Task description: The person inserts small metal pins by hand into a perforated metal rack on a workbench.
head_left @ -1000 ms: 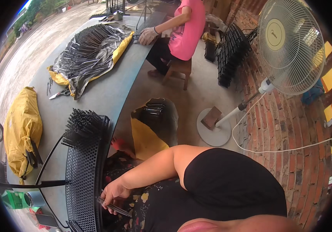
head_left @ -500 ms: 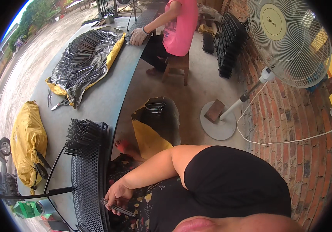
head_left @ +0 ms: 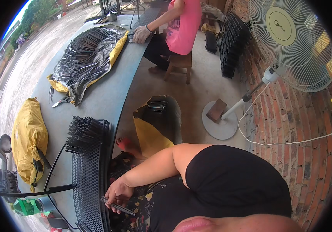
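My right hand [head_left: 118, 195] is closed around a small bunch of thin dark rods [head_left: 124, 209], held low over my floral-patterned clothing. Just left of these fingers runs a long black rack [head_left: 90, 185], its surface full of small holes. Many slim black rods [head_left: 83, 133] stand packed together at the rack's far end. The exact kind of rod is too small to make out. My left hand does not show.
On the grey table [head_left: 96, 106] lie an open yellow bag of rods [head_left: 90, 56], scissors [head_left: 60, 102] and a tied yellow bundle [head_left: 29, 141]. A yellow-edged sack [head_left: 154, 135] stands beside me. A co-worker in pink [head_left: 183, 31] sits beyond; a fan [head_left: 282, 27] stands right.
The view has shifted slightly. My right hand stays beside the rack with the rods, which have turned a little in its grip. The co-worker's gloved hand remains at the table edge.
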